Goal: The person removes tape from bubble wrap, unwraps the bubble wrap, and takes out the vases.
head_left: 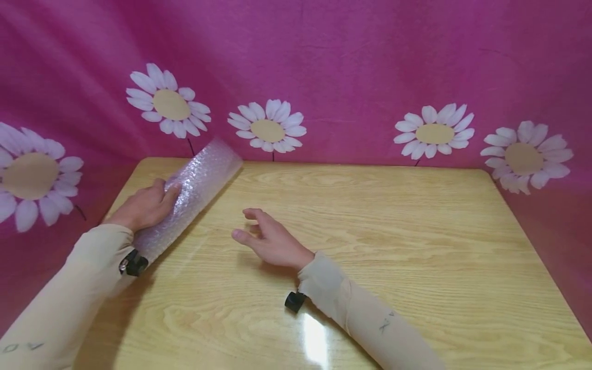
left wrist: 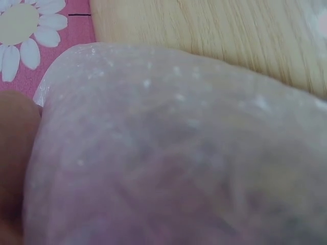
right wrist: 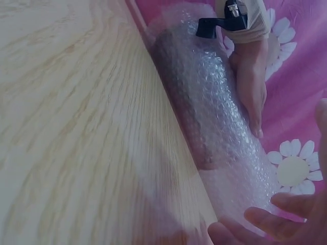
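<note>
A long bundle of clear bubble wrap [head_left: 203,180] slants across the left part of the table. My left hand [head_left: 147,206] grips its left side, the thumb lying over the upper face. Seen from the right wrist, a darker patch shows through the bubble wrap [right wrist: 225,107], but what it is cannot be made out. The bubble wrap [left wrist: 153,138] fills most of the left wrist view, blurred. My right hand [head_left: 275,241] hovers over the middle of the table, fingers spread and loosely bent, holding nothing and apart from the wrap.
The wooden table [head_left: 370,221] reaches back to a pink cloth [head_left: 347,67] printed with white daisies, which also hangs at both sides. A small black camera [head_left: 135,263] sits on the left wrist and another black camera [head_left: 294,302] on the right.
</note>
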{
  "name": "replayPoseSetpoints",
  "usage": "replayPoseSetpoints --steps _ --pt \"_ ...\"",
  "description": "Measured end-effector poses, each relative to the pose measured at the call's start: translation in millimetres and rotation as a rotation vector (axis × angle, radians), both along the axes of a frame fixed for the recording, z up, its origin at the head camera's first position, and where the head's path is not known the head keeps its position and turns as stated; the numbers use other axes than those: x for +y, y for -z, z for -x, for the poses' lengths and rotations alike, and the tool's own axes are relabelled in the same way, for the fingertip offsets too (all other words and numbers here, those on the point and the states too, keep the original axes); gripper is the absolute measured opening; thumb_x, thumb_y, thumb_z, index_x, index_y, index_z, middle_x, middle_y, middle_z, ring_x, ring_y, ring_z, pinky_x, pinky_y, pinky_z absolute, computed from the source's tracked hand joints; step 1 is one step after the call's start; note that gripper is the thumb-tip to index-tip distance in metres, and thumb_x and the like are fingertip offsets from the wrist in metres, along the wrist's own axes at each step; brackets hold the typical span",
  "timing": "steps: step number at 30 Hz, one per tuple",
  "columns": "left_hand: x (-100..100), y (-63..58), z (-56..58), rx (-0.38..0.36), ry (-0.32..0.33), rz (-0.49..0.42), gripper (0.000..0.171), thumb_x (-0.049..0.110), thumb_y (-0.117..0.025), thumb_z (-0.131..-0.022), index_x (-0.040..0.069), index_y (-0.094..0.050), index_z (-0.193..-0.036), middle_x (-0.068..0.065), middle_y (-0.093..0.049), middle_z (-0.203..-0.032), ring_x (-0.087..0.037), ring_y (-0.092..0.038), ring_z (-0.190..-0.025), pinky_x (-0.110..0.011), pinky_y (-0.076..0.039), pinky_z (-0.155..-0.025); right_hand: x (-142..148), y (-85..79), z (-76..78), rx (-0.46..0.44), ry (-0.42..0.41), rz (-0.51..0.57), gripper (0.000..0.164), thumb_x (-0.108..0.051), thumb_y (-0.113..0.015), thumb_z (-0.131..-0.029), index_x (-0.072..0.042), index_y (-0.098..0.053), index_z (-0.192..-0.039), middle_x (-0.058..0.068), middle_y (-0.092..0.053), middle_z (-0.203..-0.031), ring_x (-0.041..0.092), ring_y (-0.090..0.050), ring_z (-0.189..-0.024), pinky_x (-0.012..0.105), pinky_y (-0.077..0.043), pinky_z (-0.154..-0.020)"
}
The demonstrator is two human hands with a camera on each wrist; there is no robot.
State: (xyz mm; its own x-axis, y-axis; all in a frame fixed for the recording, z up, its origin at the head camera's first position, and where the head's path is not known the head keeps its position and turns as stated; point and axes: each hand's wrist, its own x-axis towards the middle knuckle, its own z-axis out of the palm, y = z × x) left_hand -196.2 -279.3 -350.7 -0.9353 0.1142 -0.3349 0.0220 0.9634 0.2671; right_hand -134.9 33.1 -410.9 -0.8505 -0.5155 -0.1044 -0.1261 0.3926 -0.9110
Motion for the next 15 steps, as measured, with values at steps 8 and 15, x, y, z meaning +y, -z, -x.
replayPoseSetpoints --steps 8,15 --pt "3.9 -1.2 -1.8 0.016 0.009 -0.013 0.095 0.060 -0.006 -0.106 -0.021 -0.010 -0.155 -0.048 -0.027 -0.154 -0.065 -0.035 -0.141 -0.071 -0.032 -0.119 -20.0 0.5 1.4 -0.064 0.005 0.015 0.086 -0.058 -0.060 -0.100 -0.015 -0.024 -0.165 0.005 -0.043 -0.164 0.024 -0.057 -0.142 0.040 -0.050 -0.115" --pt "12.9 -3.9 -5.9 0.025 0.014 -0.021 0.091 0.058 -0.009 -0.107 -0.020 -0.013 -0.155 -0.047 -0.030 -0.154 -0.064 -0.037 -0.140 -0.070 -0.034 -0.118 -32.0 3.2 0.7 -0.099 -0.009 -0.024 0.090 -0.063 -0.060 -0.097 -0.016 -0.024 -0.165 0.005 -0.045 -0.164 0.021 -0.059 -0.139 0.036 -0.052 -0.112"
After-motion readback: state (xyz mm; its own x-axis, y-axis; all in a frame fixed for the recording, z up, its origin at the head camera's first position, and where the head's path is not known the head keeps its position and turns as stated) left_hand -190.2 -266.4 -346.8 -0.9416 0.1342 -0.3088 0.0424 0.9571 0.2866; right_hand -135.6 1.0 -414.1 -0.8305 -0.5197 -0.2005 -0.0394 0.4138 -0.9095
